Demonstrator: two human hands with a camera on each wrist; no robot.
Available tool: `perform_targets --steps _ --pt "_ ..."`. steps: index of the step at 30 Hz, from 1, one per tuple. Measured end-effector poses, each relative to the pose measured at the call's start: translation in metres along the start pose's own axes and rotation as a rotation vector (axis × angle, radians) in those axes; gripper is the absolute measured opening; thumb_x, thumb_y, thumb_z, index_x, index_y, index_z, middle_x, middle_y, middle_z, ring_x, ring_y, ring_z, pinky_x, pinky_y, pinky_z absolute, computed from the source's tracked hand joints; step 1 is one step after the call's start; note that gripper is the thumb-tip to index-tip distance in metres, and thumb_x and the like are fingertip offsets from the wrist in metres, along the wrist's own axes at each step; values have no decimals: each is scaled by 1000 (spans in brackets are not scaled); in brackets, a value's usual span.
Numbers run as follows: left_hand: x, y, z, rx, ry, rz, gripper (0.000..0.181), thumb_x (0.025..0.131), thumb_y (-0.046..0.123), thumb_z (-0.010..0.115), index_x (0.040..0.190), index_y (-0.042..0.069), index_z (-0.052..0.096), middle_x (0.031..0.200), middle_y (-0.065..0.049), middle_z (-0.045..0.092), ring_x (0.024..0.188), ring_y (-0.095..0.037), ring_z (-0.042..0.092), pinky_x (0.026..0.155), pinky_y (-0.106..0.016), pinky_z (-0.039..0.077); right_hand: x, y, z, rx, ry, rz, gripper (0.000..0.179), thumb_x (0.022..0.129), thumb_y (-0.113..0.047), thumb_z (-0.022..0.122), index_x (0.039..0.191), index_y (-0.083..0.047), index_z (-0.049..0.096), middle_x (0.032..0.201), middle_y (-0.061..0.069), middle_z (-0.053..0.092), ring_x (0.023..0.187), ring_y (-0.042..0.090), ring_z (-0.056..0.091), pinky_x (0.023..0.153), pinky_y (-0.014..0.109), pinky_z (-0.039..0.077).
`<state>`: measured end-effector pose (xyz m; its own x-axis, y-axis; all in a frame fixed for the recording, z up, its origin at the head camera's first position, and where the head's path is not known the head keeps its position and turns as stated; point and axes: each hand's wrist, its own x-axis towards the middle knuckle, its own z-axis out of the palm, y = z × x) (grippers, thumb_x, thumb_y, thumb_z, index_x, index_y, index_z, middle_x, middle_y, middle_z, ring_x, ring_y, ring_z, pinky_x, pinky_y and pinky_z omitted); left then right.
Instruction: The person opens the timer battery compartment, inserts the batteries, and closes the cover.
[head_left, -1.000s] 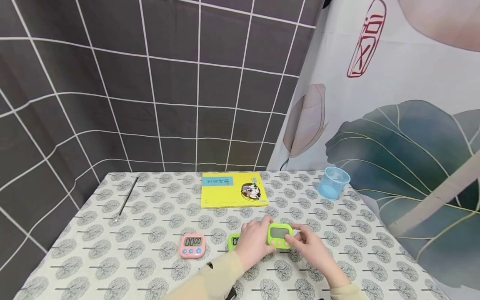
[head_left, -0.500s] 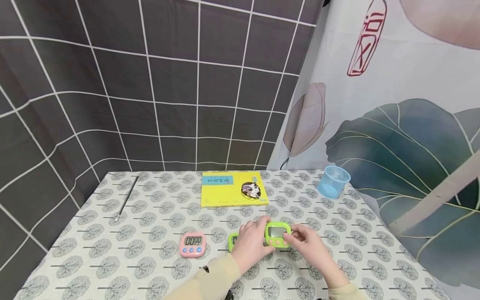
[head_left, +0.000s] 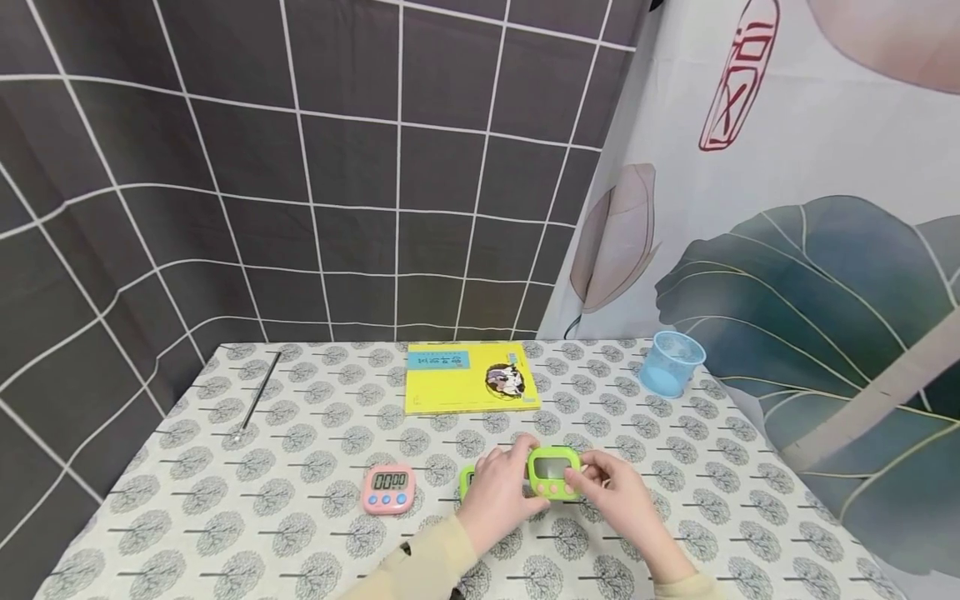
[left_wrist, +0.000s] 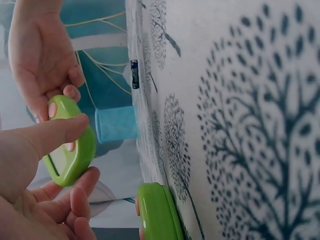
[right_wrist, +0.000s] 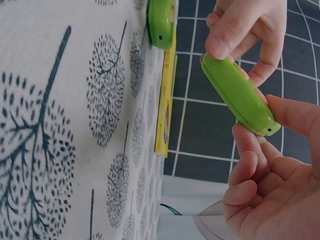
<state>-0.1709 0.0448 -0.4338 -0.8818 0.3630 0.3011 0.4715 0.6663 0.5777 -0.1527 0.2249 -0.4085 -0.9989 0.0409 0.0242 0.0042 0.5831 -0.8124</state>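
Observation:
A green digital timer [head_left: 553, 472] with pink buttons is held above the table between both hands, its display blank in the head view. My left hand [head_left: 497, 493] grips its left end, thumb on the front and fingers behind. At the other end, my right hand [head_left: 624, 498] pinches it between thumb [right_wrist: 295, 112] and fingers. A second green timer [left_wrist: 159, 212] lies on the cloth beneath, partly hidden behind my left hand in the head view. Left of the hands a pink timer [head_left: 388, 489] with blue buttons lies face up, showing zeros.
A yellow book [head_left: 472, 392] lies at the back of the tree-patterned tablecloth [head_left: 300, 533]. Toward the back right stands a translucent blue cup [head_left: 670, 367]. A thin dark rod [head_left: 260, 393] lies at the left. The left wrist view shows a battery [left_wrist: 134, 74] on the cloth.
The held green timer has shifted very slightly left between the hands, and its tilt varies a little. Both hands keep their hold; the things on the table stay put.

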Motion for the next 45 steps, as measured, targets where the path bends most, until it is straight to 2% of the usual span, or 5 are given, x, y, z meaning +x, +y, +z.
perform_targets --steps 6,15,22,28,45 --pt "2 -2 -5 -193 -59 -110 59 80 42 71 126 10 52 83 4 64 66 -4 53 64 -24 45 -4 -3 6 -75 85 -70 21 80 -21 75 94 -6 67 71 -2 57 63 7 48 51 19 43" --pt "4 -2 -14 -500 -100 -283 54 90 55 50 113 9 67 87 -2 72 45 -8 50 47 -23 47 -10 -2 17 -240 313 -427 20 70 -10 81 82 -13 66 69 -15 52 66 1 46 60 20 45" --pt "5 -2 -19 -599 -124 -392 45 90 56 50 90 17 73 58 9 49 42 -6 33 41 -19 33 -11 -1 22 -345 415 -711 24 63 -7 80 77 -14 62 68 -14 50 66 3 43 60 22 41" --pt "4 -4 -20 -653 -143 -401 45 90 55 53 80 15 72 63 -2 63 40 -6 32 40 -18 30 -12 -4 24 -451 457 -872 21 61 -13 75 79 -15 64 70 -13 45 70 4 37 62 21 37" --pt "1 -7 -21 -787 -167 -449 24 85 35 67 90 12 74 51 8 45 43 -4 31 41 -16 29 -15 -5 30 -425 360 -961 34 54 -12 81 83 -15 63 83 -10 53 77 6 43 67 17 40"
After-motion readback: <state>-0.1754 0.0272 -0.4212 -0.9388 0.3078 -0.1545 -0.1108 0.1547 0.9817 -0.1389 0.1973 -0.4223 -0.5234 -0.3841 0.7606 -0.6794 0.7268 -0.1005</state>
